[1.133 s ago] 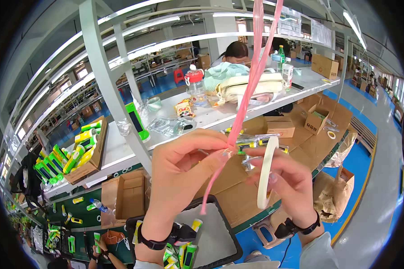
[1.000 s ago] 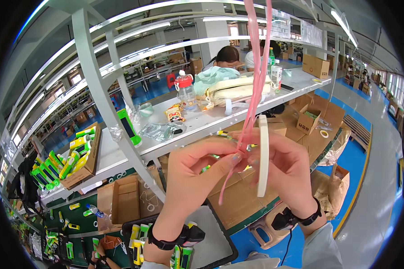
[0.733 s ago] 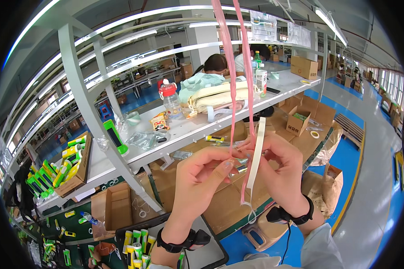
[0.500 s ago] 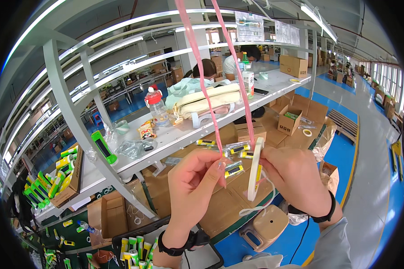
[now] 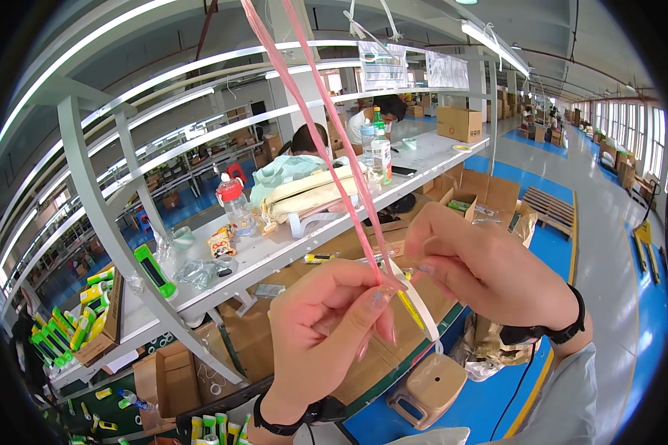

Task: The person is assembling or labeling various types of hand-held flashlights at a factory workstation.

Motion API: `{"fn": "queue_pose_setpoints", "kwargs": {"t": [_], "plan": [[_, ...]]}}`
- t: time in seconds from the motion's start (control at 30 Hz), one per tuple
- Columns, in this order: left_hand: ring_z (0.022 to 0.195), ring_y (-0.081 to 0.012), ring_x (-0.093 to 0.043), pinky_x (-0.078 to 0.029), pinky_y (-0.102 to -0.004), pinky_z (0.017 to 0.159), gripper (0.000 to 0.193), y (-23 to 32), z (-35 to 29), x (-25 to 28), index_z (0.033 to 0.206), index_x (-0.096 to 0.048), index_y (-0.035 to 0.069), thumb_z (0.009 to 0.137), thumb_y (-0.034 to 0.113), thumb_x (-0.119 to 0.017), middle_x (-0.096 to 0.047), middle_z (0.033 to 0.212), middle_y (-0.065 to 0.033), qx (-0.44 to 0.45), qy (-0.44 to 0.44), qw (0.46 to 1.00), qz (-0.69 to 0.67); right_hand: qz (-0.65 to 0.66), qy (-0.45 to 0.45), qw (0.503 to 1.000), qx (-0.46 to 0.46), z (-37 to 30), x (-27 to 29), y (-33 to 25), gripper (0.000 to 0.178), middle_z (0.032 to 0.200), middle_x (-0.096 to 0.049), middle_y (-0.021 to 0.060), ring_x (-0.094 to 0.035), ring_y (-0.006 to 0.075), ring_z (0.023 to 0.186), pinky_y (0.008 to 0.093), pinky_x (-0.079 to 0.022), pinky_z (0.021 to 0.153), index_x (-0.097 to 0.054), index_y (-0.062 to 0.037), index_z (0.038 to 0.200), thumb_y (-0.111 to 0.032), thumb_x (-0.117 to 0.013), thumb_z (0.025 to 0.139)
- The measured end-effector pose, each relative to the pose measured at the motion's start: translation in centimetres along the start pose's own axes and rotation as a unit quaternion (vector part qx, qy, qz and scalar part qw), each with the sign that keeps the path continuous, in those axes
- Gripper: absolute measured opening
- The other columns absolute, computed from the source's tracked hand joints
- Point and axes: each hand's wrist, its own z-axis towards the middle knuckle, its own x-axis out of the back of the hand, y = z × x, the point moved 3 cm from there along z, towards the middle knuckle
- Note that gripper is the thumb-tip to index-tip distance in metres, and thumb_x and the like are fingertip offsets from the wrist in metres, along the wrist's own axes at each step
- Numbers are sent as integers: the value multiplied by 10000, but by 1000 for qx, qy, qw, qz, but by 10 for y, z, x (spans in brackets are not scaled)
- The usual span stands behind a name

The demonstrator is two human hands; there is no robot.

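Two strands of pink plastic strip (image 5: 323,141) run down from above and meet at my left hand (image 5: 330,326). My left thumb and index finger are pinched on their lower ends. Close by on the right, my right hand (image 5: 471,271) has its thumb and fingertips pressed together, and I cannot make out what is between them. A narrow whitish ring (image 5: 421,310), seen nearly edge-on with yellow inside, like a tape roll, hangs between the two hands. Its upper part lies beside the fingertips and the strip's ends.
A grey shelf (image 5: 271,245) holds a cream bag (image 5: 308,196), a red-capped bottle (image 5: 235,204) and a cardboard box (image 5: 459,124). Green-and-yellow torch-like items (image 5: 59,334) fill a carton at left. Below are cardboard sheets and a beige stool (image 5: 428,389). Other people sit beyond the shelf.
The two pink strands, apart before, now come together at my left hand. My right fingers have moved up from the ring's side toward the strip's ends. The ring has tilted, and the view has shifted.
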Motion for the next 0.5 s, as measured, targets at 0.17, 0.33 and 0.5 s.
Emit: {"fn": "queue_pose_setpoints", "kwargs": {"t": [0.17, 0.33, 0.5], "plan": [[604, -90, -570, -404, -191, 502, 154, -3, -1, -6, 1063, -501, -30, 913, 3, -492, -618, 736, -88, -26, -26, 999, 4, 321, -84, 939, -94, 16, 6, -19, 444, 641, -547, 34, -522, 74, 575, 213, -397, 519, -312, -23, 1299, 68, -428, 881], [585, -87, -548, -383, -186, 504, 288, 1, -9, -2, 1187, -383, 5, 919, 16, -487, -604, 702, -87, 8, -8, 996, -91, 269, -68, 960, 37, 36, -4, -25, 542, 696, -607, 54, -567, 88, 595, 213, -416, 515, -287, -20, 1338, 75, -494, 846], [594, -78, -536, -378, -186, 520, 278, 4, -9, 10, 1172, -409, 3, 913, 24, -508, -598, 699, -68, 37, -24, 996, -78, 33, 19, 989, 142, 34, -4, -40, 403, 787, -661, 91, -632, 235, 615, 271, -474, 523, -504, -39, 1202, -13, -604, 813]]}}
